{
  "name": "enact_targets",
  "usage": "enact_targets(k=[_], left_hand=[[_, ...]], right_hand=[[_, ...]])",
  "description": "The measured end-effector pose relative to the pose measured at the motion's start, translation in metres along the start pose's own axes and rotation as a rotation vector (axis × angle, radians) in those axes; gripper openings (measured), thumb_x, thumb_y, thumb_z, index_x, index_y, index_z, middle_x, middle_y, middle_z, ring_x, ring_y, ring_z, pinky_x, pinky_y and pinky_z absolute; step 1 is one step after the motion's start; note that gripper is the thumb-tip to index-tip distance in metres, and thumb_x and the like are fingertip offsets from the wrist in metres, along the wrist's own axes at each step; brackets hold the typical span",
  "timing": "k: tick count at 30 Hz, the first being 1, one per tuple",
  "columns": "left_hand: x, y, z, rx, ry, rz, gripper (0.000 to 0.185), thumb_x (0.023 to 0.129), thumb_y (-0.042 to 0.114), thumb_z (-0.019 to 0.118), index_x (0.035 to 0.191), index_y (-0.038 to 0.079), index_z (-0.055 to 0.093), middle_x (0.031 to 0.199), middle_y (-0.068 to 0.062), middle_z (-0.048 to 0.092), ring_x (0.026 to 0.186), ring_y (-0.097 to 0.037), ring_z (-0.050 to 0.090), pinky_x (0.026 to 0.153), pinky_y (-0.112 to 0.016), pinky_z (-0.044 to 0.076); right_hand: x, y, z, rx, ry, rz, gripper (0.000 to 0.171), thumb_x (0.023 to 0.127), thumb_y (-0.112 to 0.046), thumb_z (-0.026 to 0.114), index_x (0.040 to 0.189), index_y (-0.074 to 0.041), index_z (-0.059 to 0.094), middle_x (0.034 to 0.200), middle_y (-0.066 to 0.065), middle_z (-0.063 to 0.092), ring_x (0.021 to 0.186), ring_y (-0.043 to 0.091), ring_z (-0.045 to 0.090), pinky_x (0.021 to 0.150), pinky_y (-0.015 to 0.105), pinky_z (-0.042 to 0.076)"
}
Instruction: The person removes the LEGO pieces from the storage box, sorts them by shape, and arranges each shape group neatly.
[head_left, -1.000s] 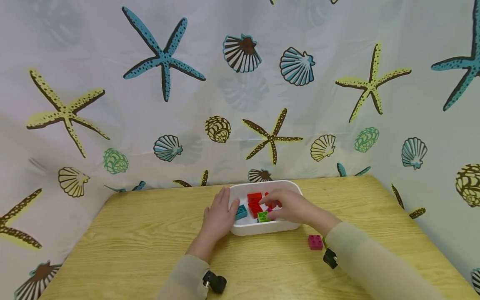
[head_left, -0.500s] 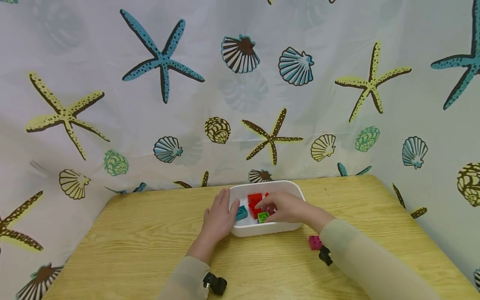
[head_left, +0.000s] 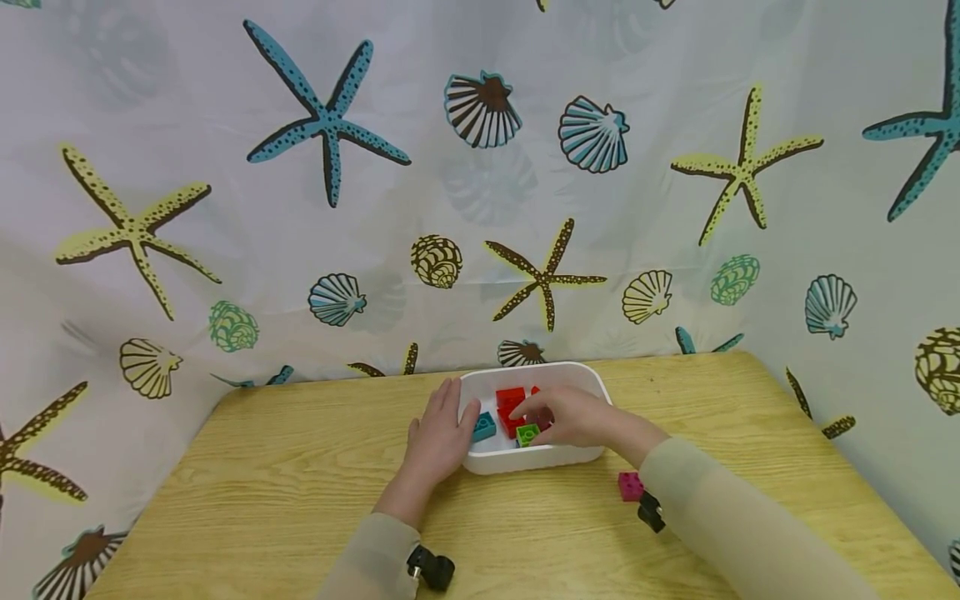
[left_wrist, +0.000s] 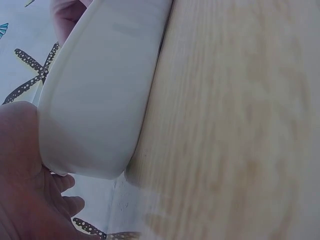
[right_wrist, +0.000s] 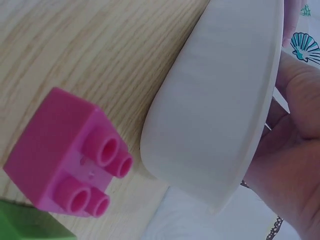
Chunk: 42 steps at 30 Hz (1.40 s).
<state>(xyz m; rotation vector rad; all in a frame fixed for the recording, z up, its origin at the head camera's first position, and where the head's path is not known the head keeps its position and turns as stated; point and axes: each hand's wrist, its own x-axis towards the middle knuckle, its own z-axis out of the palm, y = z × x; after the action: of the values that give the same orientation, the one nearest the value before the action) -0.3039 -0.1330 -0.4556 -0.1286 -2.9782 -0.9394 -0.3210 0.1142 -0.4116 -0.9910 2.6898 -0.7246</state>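
Note:
A white plastic bin (head_left: 532, 460) stands near the table's far edge. My left hand (head_left: 438, 429) rests against its left end, fingers fairly straight, thumb at the rim. Inside are a teal toy building brick (head_left: 484, 427), red bricks (head_left: 511, 398) and a lime green brick (head_left: 528, 434). My right hand (head_left: 577, 417) reaches in over the right side with bent fingers, index finger and thumb apart. A dark pink brick (head_left: 545, 417) shows between them; the hand covers most of it, so its contact with the fingertips is hidden. The right wrist view shows the hand (right_wrist: 295, 165) behind the bin's wall.
On the wooden table (head_left: 285, 483), to the right of the bin, lies a pink brick (head_left: 631, 486), partly behind my right wrist camera (head_left: 651, 512). Beside it the right wrist view shows a green brick (right_wrist: 30, 222). A cloth with starfish and shells (head_left: 420, 192) hangs behind.
My right hand has moved slightly left and lower into the bin, over the dark pink brick, and since then has kept nearly still. My left hand has not moved.

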Motion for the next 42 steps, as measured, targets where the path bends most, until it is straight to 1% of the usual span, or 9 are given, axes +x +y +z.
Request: enact_targets(k=[6,11,17,19,23,26,31,36,42], left_hand=[[-0.001,0.0,0.0,0.004,0.003,0.008,0.073,0.118,0.046,0.044,0.176,0.007,0.023,0.182,-0.019,0.021,0.167,-0.043,0.018,0.127,-0.078,0.014],[-0.002,0.001,-0.001,-0.001,0.003,0.0,0.073,0.118,0.045,0.045,0.176,0.007,0.023,0.182,-0.019,0.021,0.167,-0.044,0.018,0.127,-0.078,0.013],[-0.003,0.001,-0.002,-0.003,-0.002,-0.004,0.073,0.118,0.045,0.044,0.176,0.007,0.022,0.182,-0.019,0.021,0.167,-0.044,0.018,0.127,-0.078,0.013],[-0.003,0.001,-0.002,-0.005,-0.002,-0.002,0.073,0.118,0.046,0.044,0.176,0.007,0.022,0.182,-0.019,0.021,0.167,-0.044,0.018,0.127,-0.078,0.013],[-0.003,0.001,-0.001,-0.006,0.001,0.001,0.074,0.118,0.046,0.045,0.176,0.007,0.022,0.182,-0.019,0.021,0.167,-0.044,0.018,0.127,-0.078,0.013],[-0.003,0.001,-0.001,-0.003,0.003,0.002,0.074,0.118,0.047,0.045,0.176,0.007,0.023,0.182,-0.019,0.021,0.167,-0.044,0.018,0.127,-0.078,0.013],[-0.001,0.0,-0.001,0.001,0.004,0.001,0.074,0.118,0.047,0.045,0.176,0.007,0.023,0.182,-0.019,0.022,0.167,-0.044,0.018,0.127,-0.078,0.013],[-0.001,0.0,-0.001,0.007,0.005,0.0,0.074,0.118,0.047,0.044,0.176,0.007,0.023,0.182,-0.019,0.021,0.167,-0.044,0.017,0.127,-0.078,0.013],[-0.001,0.0,-0.001,0.007,0.005,-0.001,0.074,0.118,0.047,0.044,0.176,0.007,0.023,0.182,-0.019,0.021,0.167,-0.044,0.017,0.127,-0.079,0.013]], right_hand=[[-0.005,0.001,0.0,0.018,0.027,-0.019,0.045,0.096,-0.019,0.089,0.138,-0.009,0.077,0.099,-0.005,0.07,0.09,0.016,0.06,0.083,0.029,0.054],[-0.01,0.002,-0.001,0.011,0.059,-0.014,0.045,0.1,-0.019,0.085,0.142,-0.007,0.075,0.1,-0.004,0.067,0.088,0.015,0.058,0.081,0.029,0.052],[-0.017,0.003,-0.004,0.036,0.107,-0.038,0.043,0.104,-0.017,0.08,0.143,-0.003,0.073,0.116,0.005,0.069,0.096,0.022,0.06,0.084,0.032,0.054],[-0.019,0.003,-0.004,0.056,0.119,-0.027,0.043,0.105,-0.017,0.078,0.145,-0.003,0.072,0.127,0.008,0.069,0.102,0.024,0.06,0.089,0.034,0.055],[-0.023,0.005,-0.004,0.088,0.137,-0.003,0.043,0.106,-0.017,0.075,0.148,-0.006,0.07,0.138,0.01,0.064,0.105,0.023,0.058,0.091,0.036,0.055],[-0.024,0.007,-0.005,0.111,0.155,0.008,0.039,0.107,-0.017,0.074,0.145,-0.009,0.071,0.135,0.009,0.062,0.1,0.021,0.058,0.087,0.035,0.055],[-0.026,0.008,-0.008,0.143,0.191,0.009,0.026,0.108,-0.017,0.074,0.133,-0.011,0.074,0.127,0.006,0.062,0.097,0.021,0.058,0.088,0.035,0.054],[-0.028,0.008,-0.01,0.167,0.202,-0.005,0.026,0.108,-0.015,0.073,0.132,-0.008,0.072,0.116,0.004,0.062,0.097,0.022,0.06,0.09,0.037,0.055],[-0.034,0.009,-0.012,0.227,0.203,0.037,0.027,0.108,-0.013,0.072,0.135,-0.011,0.067,0.129,0.005,0.065,0.108,0.024,0.067,0.102,0.042,0.059]])
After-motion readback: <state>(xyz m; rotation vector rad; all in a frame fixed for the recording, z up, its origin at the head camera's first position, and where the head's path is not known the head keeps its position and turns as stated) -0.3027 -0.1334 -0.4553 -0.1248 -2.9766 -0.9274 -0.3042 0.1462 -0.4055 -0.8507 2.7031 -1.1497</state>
